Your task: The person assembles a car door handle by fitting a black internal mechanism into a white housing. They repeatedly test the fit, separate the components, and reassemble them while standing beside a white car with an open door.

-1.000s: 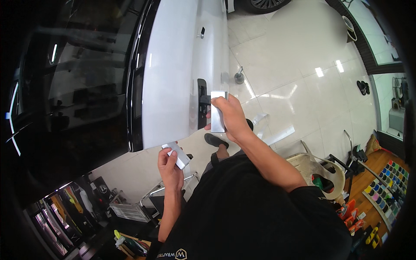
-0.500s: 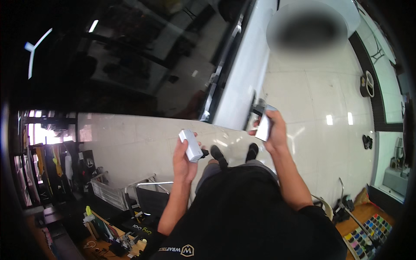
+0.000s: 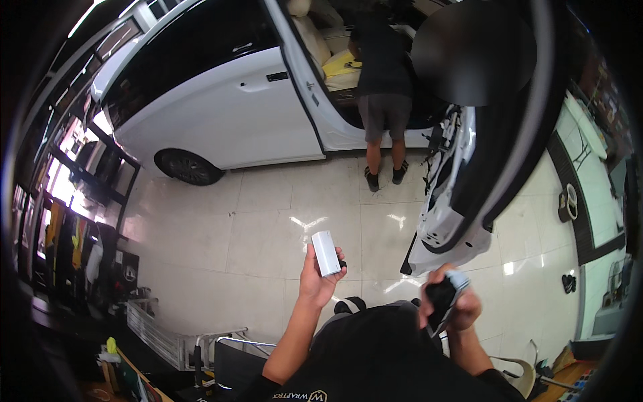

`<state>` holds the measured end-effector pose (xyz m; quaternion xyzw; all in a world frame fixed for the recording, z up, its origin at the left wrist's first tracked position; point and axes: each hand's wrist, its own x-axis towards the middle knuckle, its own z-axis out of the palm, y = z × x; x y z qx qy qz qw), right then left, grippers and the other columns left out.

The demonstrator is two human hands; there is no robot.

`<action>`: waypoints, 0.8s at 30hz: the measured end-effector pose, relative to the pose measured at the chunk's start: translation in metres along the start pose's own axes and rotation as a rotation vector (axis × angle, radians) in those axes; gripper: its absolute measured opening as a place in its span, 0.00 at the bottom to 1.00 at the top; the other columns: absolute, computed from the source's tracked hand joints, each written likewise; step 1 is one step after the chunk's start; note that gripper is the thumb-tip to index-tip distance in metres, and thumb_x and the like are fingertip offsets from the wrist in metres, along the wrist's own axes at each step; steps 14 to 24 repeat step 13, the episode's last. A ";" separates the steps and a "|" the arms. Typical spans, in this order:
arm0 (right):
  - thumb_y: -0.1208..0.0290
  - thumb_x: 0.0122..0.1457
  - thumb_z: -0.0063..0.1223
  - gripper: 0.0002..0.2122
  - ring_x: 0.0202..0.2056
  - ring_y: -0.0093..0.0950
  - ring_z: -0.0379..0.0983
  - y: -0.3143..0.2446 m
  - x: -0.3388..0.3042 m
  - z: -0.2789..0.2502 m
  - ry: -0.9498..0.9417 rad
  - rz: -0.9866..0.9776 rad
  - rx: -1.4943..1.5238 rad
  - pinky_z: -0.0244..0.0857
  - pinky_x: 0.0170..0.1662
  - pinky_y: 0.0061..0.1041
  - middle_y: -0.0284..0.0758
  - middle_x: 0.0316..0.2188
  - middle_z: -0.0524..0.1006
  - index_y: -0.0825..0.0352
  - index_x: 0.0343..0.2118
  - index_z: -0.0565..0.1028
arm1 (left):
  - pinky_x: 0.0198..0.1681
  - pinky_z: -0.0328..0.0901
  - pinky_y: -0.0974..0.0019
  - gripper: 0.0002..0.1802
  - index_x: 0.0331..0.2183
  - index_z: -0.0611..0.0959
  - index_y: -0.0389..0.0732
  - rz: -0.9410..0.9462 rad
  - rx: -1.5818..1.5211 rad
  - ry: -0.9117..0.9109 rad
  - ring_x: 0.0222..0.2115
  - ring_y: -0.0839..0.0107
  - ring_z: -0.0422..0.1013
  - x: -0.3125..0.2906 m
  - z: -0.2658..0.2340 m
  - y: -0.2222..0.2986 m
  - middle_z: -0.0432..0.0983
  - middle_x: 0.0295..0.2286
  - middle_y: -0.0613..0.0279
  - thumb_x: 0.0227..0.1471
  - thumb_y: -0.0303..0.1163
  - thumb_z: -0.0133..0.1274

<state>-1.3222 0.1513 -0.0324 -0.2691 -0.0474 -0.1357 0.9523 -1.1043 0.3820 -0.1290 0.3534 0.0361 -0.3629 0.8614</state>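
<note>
My left hand (image 3: 320, 281) is closed round a pale, smooth rectangular block (image 3: 325, 254), held palm up in front of my body. A small black piece pokes out beside its fingers. Close to my right side, my right hand (image 3: 463, 308) grips a dark object with a light blue part (image 3: 442, 298). Motion blur hides its exact kind. Just beyond that hand is the lower end of an open white car door (image 3: 442, 244), its inner metal and wiring exposed. I cannot tell whether the hand touches it.
A white car (image 3: 268, 127) stands ahead, its front doorway open. A person (image 3: 385, 80) leans into it. Behind on the left are a metal ladder (image 3: 155, 331) and a chair (image 3: 238, 358); a stool (image 3: 519, 375) sits at the lower right.
My view has swung from the door's dark window to the car's side and doorway. My right hand has left the door edge and drawn in toward my body. The left still holds the block.
</note>
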 end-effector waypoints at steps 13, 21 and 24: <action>0.57 0.57 0.59 0.25 0.47 0.44 0.79 0.181 0.166 -0.001 0.138 0.361 -0.178 0.82 0.36 0.48 0.48 0.47 0.74 0.68 0.53 0.70 | 0.57 0.72 0.41 0.29 0.59 0.73 0.35 -0.037 0.109 -0.110 0.56 0.57 0.73 0.059 -0.054 0.141 0.77 0.51 0.51 0.71 0.50 0.48; 0.57 0.57 0.59 0.25 0.47 0.44 0.79 0.181 0.166 -0.001 0.138 0.361 -0.178 0.82 0.36 0.48 0.48 0.47 0.74 0.68 0.53 0.70 | 0.57 0.72 0.41 0.29 0.59 0.73 0.35 -0.037 0.109 -0.110 0.56 0.57 0.73 0.059 -0.054 0.141 0.77 0.51 0.51 0.71 0.50 0.48; 0.57 0.57 0.59 0.25 0.47 0.44 0.79 0.181 0.166 -0.001 0.138 0.361 -0.178 0.82 0.36 0.48 0.48 0.47 0.74 0.68 0.53 0.70 | 0.57 0.72 0.41 0.29 0.59 0.73 0.35 -0.037 0.109 -0.110 0.56 0.57 0.73 0.059 -0.054 0.141 0.77 0.51 0.51 0.71 0.50 0.48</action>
